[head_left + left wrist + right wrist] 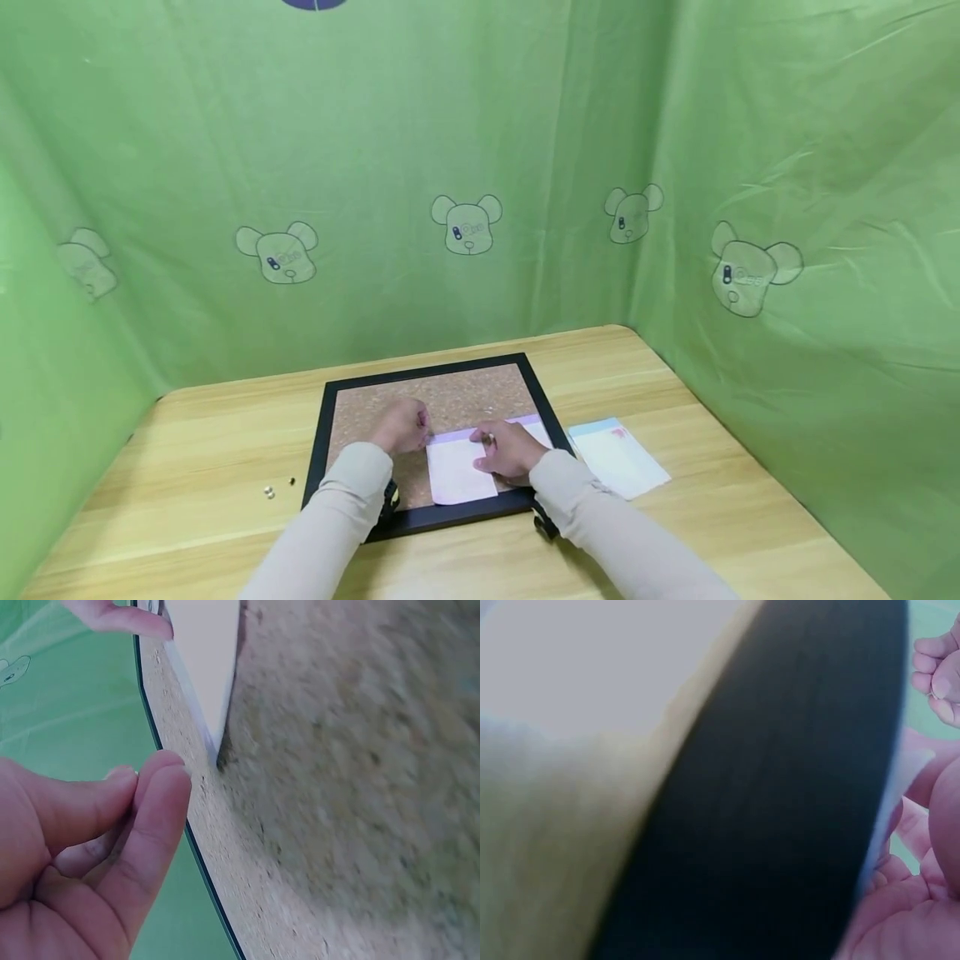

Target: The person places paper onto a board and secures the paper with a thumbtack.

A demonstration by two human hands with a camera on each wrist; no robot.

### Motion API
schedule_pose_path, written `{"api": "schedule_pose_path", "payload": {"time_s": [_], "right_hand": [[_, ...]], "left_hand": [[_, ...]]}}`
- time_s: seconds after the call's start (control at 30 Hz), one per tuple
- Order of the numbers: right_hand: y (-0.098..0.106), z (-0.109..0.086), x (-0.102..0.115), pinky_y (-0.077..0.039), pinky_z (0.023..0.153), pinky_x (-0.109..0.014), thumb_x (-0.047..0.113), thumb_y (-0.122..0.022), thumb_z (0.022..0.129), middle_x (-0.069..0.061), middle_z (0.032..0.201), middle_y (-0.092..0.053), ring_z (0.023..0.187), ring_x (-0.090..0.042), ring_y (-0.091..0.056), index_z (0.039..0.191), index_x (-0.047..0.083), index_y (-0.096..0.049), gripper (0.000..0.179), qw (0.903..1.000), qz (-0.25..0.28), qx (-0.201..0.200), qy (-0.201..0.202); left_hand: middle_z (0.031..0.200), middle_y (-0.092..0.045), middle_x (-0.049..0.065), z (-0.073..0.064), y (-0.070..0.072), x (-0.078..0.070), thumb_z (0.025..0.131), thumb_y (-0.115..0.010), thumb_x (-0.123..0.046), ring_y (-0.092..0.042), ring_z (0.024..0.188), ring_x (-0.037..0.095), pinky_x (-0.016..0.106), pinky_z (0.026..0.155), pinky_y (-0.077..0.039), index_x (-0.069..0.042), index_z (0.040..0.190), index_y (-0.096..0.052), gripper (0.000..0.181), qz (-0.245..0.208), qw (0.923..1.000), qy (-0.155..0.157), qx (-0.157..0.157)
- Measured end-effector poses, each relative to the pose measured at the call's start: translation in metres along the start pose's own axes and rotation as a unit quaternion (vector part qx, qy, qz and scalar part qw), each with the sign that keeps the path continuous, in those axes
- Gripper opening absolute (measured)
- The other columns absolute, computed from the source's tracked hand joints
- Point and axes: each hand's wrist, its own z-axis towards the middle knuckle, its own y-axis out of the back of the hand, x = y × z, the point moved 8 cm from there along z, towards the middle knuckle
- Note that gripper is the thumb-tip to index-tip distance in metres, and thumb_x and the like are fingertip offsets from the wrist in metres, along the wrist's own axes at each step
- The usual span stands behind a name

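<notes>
A white sheet with a purple top band [459, 467] lies on the cork board [457, 387] in the black frame. My left hand [402, 425] is at the sheet's upper left corner. In the left wrist view its thumb and fingertips [161, 766] pinch together, close to the sheet's corner [217, 746]; a tiny whitish glint shows there, too small to identify. My right hand [512, 450] rests on the sheet's right side, index finger and thumb spread on the paper. The right wrist view catches the sheet's edge [900, 780] beside this hand.
Another purple-banded sheet [536, 427] lies on the board, partly behind the right hand. Right of the frame, a white sheet with a blue band [618, 458] lies on the wooden table [720, 492]. Small white pieces [269, 492] and a dark one [292, 481] lie left. Green curtains [390, 167] surround the table.
</notes>
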Motion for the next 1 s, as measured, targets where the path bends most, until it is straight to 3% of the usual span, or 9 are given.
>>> {"api": "schedule_pose_path", "payload": {"time_s": [0.2, 0.43, 0.73, 1.0], "right_hand": [[0.001, -0.003, -0.001, -0.046, 0.056, -0.027, 0.013, -0.079, 0.082, 0.000, 0.069, -0.056, 0.060, -0.012, -0.053, 0.116, 0.007, -0.066, 0.036, 0.9999, -0.014, -0.002, 0.004], [0.001, -0.001, -0.001, -0.046, 0.061, -0.028, 0.014, -0.079, 0.082, 0.000, 0.070, -0.056, 0.062, -0.013, -0.053, 0.115, 0.008, -0.066, 0.036, 0.9997, -0.024, -0.006, 0.009], [0.001, 0.002, 0.004, -0.046, 0.062, -0.028, 0.013, -0.079, 0.081, 0.001, 0.066, -0.055, 0.060, -0.012, -0.052, 0.114, 0.006, -0.066, 0.036, 0.9993, -0.027, -0.010, 0.024], [0.002, 0.000, 0.005, -0.045, 0.060, -0.028, 0.012, -0.079, 0.081, 0.000, 0.067, -0.055, 0.061, -0.012, -0.052, 0.114, 0.005, -0.066, 0.036, 0.9992, -0.022, -0.010, 0.031]], "left_hand": [[0.064, -0.059, 0.004, 0.007, -0.012, -0.005, 0.087, -0.059, 0.009, -0.055, 0.057, 0.014, 0.024, 0.051, -0.048, 0.001, 0.077, -0.062, 0.013, -0.027, 0.9990, 0.016, 0.032], [0.062, -0.058, 0.003, 0.015, -0.020, -0.009, 0.086, -0.059, 0.010, -0.055, 0.055, 0.013, 0.023, 0.050, -0.047, -0.004, 0.075, -0.059, 0.018, -0.024, 0.9988, 0.019, 0.039], [0.063, -0.061, 0.007, 0.017, -0.023, -0.011, 0.083, -0.058, 0.013, -0.059, 0.056, 0.016, 0.026, 0.052, -0.052, 0.000, 0.075, -0.060, 0.015, -0.056, 0.9965, 0.040, 0.047], [0.060, -0.059, 0.004, 0.021, -0.031, -0.016, 0.082, -0.065, 0.008, -0.055, 0.055, 0.015, 0.023, 0.050, -0.046, -0.005, 0.071, -0.061, 0.018, -0.026, 0.9976, 0.039, 0.052]]}}
